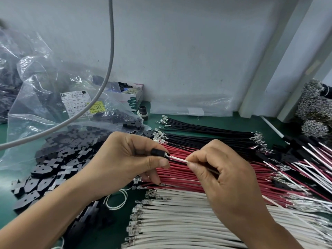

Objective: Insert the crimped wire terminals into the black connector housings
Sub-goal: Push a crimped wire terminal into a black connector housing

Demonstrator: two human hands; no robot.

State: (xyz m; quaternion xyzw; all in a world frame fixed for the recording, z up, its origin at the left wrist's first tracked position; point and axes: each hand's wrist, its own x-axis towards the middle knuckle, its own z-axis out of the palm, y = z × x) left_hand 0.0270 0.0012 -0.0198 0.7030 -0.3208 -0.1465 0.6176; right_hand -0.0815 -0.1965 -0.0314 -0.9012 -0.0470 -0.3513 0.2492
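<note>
Head view of a green counter (5, 135) at a wiring station. At centre frame, the left hand (124, 159) pinches a black connector housing (158, 152) between thumb and curled fingers (162, 161), holding it above the wire piles. The right hand (224, 173), just to the right, pinches a white wire (177, 159) between thumb and forefinger; the wire's crimped terminal (167, 155) sits at the mouth of the housing, touching it. How far the terminal is seated cannot be told.

Beneath the hands, three bundles of cut wires lie side by side, terminals pointing left: black wires (206, 133) farthest from the viewer, red wires (179, 178) in the middle, and white wires (176, 218) along the lower edge of the frame. At lower left, loose black housings (53, 169) spill from a clear plastic bag (36, 87), which carries a printed label (76, 103). A grey cable (111, 51) hangs in an arc across the upper left. A small open carton (133, 96) stands against the back wall near centre. At right, finished assemblies (305, 159) lie in a heap, and bundles of silvery terminals (314, 105) occupy the right edge.
</note>
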